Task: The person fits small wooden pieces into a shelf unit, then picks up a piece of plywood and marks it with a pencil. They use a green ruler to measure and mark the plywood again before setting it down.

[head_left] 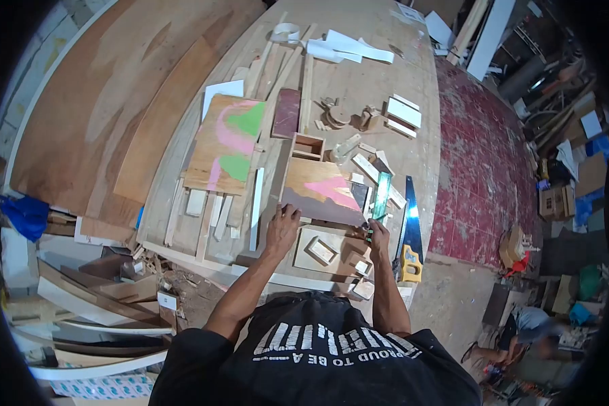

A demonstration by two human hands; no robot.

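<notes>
Board [321, 191] is what I take as my landmark: a plywood piece with a pink paint patch and a dull purple band along its near edge. It lies flat on the bench [365, 81], right in front of me.

My left hand [282, 229] rests on the near left corner of the board. The fingers are stretched out and a little spread, pressing on the wood, and they hold nothing. My right hand [378, 237] is at the near right corner of the board. Its fingers are curled closed around the near end of a green ruler [383, 193]. The ruler runs away from me just beside the right edge of the board. I cannot tell if it touches that edge.

To the right of the board, past the ruler, lies a saw [411, 220] with a yellow handle, its tip pointing away from me. Touching the far edge of the board stands a small open box [308, 146]. Left of the board lies a white strip [256, 199], and further left a big panel [227, 143] with pink and green paint. Between the board and me there is a pale panel [306, 258], partly under the board, with a small square frame [322, 250] on it.

Well apart from the board, down to the right on the floor, another person [524, 323] is crouching.
</notes>
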